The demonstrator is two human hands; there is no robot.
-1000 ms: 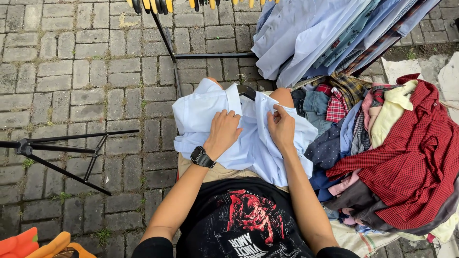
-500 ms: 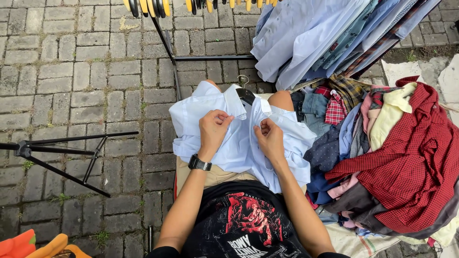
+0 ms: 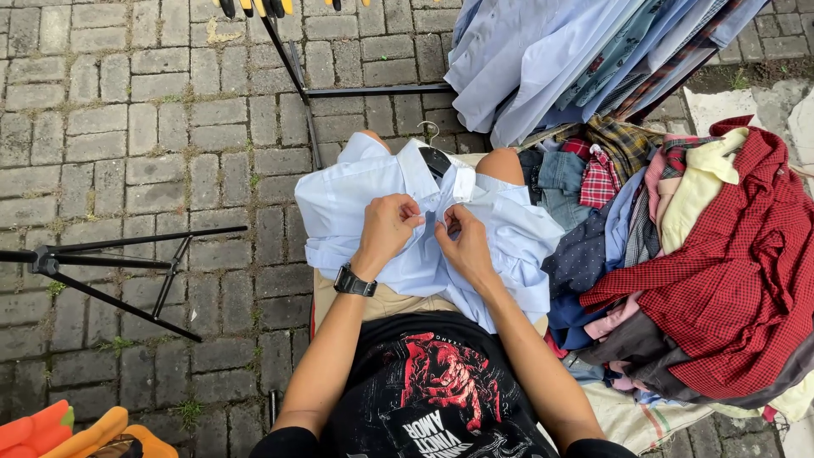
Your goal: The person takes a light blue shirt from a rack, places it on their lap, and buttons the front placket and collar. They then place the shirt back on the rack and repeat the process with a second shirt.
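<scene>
While seated over grey brick paving [image 3: 127, 127], the person has a pale blue cotton button-up shirt [image 3: 356, 203] spread across the lap, collar away from the body, on a black hanger with a metal hook [image 3: 436, 153]. Left hand [image 3: 388, 231], black wristwatch [image 3: 354, 282] on its wrist, pinches the shirt placket just below the collar. Right hand [image 3: 462, 246] pinches the opposite placket edge, fingertips nearly touching the left's. Heap of mixed clothes topped by a red checked shirt [image 3: 721, 271] lies just right. Black folding stand [image 3: 110, 271] on the paving, left.
</scene>
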